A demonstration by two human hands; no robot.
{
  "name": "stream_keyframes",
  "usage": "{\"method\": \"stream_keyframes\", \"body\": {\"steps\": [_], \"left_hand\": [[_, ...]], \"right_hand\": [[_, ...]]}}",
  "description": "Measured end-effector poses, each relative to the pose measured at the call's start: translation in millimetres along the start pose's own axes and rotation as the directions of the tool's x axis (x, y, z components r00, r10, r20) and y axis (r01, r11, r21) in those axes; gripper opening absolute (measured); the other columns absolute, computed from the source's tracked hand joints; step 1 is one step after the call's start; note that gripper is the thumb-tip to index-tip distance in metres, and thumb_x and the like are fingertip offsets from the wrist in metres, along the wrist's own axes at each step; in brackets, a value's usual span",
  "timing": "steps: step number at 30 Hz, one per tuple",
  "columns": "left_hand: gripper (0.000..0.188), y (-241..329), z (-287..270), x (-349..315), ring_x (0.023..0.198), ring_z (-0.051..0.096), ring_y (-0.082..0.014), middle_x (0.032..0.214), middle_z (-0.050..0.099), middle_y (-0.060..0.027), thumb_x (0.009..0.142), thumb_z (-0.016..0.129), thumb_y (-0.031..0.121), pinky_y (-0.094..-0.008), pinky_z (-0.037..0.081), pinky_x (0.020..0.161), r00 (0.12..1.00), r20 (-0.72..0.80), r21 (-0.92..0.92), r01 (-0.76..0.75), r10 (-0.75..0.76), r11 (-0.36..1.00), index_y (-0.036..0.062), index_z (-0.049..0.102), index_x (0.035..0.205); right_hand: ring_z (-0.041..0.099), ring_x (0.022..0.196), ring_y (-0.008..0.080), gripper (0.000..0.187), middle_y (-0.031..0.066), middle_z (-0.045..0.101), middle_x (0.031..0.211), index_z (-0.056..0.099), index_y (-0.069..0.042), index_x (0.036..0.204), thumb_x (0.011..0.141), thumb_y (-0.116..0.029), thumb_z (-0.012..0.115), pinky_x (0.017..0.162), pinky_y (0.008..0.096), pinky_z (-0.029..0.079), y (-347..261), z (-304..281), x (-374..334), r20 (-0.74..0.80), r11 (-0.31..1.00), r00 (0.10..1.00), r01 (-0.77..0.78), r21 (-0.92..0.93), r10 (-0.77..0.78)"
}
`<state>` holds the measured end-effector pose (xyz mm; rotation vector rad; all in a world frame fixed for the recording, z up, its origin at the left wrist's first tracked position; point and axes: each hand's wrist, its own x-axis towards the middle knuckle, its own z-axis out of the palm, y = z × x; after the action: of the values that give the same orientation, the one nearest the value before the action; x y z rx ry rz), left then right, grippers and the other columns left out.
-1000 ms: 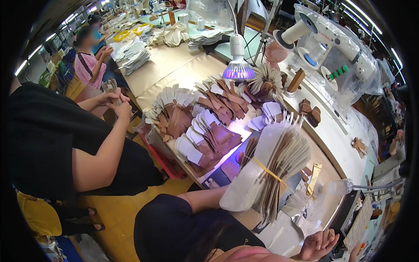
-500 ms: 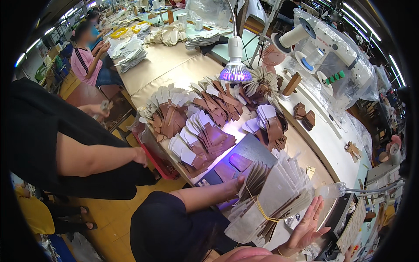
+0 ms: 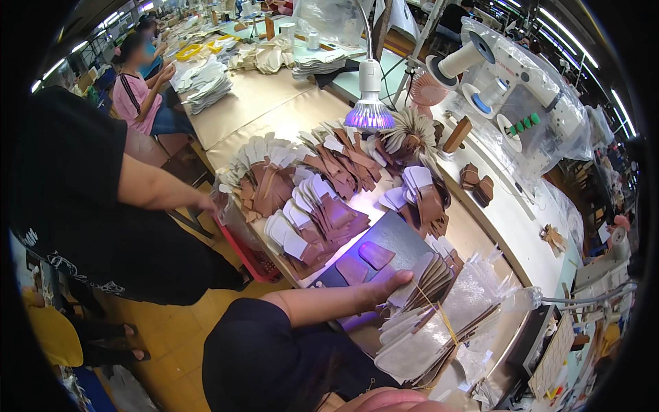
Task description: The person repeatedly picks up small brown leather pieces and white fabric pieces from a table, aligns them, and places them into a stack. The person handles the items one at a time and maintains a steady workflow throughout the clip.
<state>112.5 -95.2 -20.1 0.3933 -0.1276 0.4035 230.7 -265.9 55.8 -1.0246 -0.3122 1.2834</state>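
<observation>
My left hand [image 3: 392, 287] reaches in from the lower middle, its thumb on the edge of a thick bundle of cut leather pieces [image 3: 439, 319]. The bundle is greyish-white on the faces toward me and brown between the layers, fanned out, with a yellow rubber band [image 3: 447, 324] around it. My other fingers are hidden behind the bundle. My right hand does not show. Beyond the bundle, two small brown leather pieces [image 3: 377, 255] lie on a dark grey slab [image 3: 400, 235] lit violet.
Several stacks of brown and white leather pieces [image 3: 329, 213] line the table behind the slab, under a lit lamp [image 3: 370, 110]. To the right are thread spools [image 3: 465, 58] and a plastic-covered sewing machine [image 3: 528, 82]. A co-worker in black [image 3: 75, 199] stands at the left, beside a red crate [image 3: 250, 254].
The bundle has shifted right and turned, my left hand moving with it. My right hand, open beside it earlier, is out of sight. The co-worker in black has moved.
</observation>
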Motion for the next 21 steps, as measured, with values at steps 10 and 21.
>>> {"method": "stream_keyframes", "body": {"steps": [10,21], "left_hand": [[0.066,80,60,-15,0.076,0.062,-0.0161,0.093,0.063,-0.0071,0.078,0.064,0.056,-0.0262,0.050,0.067,0.884,-0.384,0.483,0.438,-0.266,0.758,0.0033,0.057,0.118],[0.093,138,148,45,0.114,0.050,-0.0216,0.122,0.053,-0.0177,0.069,0.074,0.047,-0.0324,0.040,0.095,0.778,-0.229,0.946,0.319,-0.585,0.054,-0.0039,0.036,0.136]], "right_hand": [[0.038,0.129,0.0309,0.127,0.0154,0.034,0.139,0.019,-0.003,0.141,0.048,-0.061,0.084,0.107,0.0427,0.033,-40,51,17,0.110,0.660,0.743,0.643,-0.388,-0.660],[0.046,0.126,0.0306,0.116,0.0180,0.043,0.139,0.032,-0.004,0.137,0.048,-0.050,0.090,0.110,0.0499,0.026,-116,66,16,0.549,0.411,0.723,0.690,-0.596,-0.418]]}}
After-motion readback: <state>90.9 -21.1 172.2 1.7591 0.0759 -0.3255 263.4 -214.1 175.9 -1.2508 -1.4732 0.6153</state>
